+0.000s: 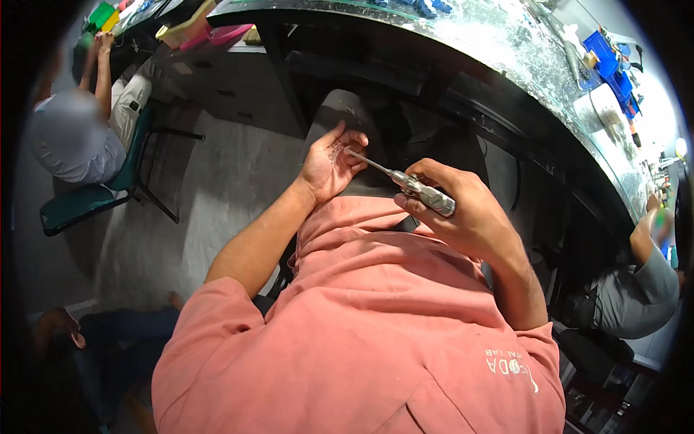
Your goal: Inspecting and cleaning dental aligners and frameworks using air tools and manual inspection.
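Note:
My left hand (pixel 322 171) is palm up over my lap, its fingers curled round a small clear, whitish piece (pixel 335 151). What that piece is cannot be made out. In my right hand (pixel 468 202) is a screwdriver-like tool (pixel 434 197) with a thick, shiny, partly see-through handle and a thin straight metal shaft. Thumb and fingers close round the handle. The shaft points left and away from me, and its tip reaches the curled fingers of my left hand by the clear piece. Whether the tip touches the piece is too small to tell.
Ahead and to the right curves a dusty glass-topped workbench (pixel 470 43), with a white tub (pixel 598 108) and blue bins (pixel 611 69) on it. One person (pixel 87 145) sits at left on a green chair (pixel 79 210); another (pixel 629 289) works at right.

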`<state>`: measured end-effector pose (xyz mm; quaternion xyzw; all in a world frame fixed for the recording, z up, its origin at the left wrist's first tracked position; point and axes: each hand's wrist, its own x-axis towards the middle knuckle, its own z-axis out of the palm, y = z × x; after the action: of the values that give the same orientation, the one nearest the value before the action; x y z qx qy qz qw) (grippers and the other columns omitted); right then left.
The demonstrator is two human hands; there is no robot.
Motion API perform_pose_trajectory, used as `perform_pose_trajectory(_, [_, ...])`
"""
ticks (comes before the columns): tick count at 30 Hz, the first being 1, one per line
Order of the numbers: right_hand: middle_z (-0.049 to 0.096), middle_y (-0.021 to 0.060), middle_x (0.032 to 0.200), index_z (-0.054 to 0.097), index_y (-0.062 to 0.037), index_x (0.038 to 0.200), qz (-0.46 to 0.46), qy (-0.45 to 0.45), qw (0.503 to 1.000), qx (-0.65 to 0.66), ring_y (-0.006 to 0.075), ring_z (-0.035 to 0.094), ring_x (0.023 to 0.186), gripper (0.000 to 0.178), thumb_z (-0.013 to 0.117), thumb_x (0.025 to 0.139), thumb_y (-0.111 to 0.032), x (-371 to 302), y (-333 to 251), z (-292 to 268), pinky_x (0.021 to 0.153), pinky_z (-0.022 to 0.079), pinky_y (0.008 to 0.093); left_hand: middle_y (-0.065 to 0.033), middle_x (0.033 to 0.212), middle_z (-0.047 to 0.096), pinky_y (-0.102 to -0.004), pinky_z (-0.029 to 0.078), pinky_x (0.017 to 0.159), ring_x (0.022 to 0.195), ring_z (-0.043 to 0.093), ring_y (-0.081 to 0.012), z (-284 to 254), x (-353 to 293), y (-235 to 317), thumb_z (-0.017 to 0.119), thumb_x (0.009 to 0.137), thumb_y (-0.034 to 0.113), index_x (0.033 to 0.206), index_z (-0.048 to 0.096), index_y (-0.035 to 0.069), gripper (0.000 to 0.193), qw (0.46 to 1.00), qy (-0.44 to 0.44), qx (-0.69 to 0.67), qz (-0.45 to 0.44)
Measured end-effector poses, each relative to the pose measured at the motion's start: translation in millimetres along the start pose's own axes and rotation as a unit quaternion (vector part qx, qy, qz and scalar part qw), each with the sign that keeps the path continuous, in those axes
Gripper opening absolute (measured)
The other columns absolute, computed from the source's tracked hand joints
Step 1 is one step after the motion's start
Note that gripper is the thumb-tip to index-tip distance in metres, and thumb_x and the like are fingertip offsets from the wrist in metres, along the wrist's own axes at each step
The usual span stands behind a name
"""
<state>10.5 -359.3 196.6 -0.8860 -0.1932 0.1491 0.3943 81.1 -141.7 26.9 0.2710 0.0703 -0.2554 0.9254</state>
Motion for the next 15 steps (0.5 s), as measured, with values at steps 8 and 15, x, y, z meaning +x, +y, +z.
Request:
perform_pose_trajectory(8, [0.068,0.0174,0.082,0.064,-0.0016,0.095,0.041,-0.021,0.999,0.003,0.0346,0.067,0.077,0.026,0.072,0.087,-0.025,6,-12,5,0.070,0.051,0.0411,0.0028,0.068,0.047,-0.0253,0.038,0.066,0.065,0.041,-0.0094,-2,-1,-2,0.047,0.103,0.039,0.094,0.066,-0.002,0.046,0.998,-0.048,0.031,0.021])
perform_pose_trajectory(15, [0.068,0.0183,0.081,0.064,-0.0011,0.092,0.030,-0.012,0.999,0.009,0.0351,0.067,0.076,0.023,0.071,0.087,-0.022,5,-10,4,0.068,0.051,0.0414,0.0027,0.070,0.045,-0.0273,0.039,0.072,0.071,0.043,-0.0092,4,-1,-4,0.043,0.104,0.041,0.099,0.067,-0.003,0.051,0.994,-0.032,0.101,0.037])
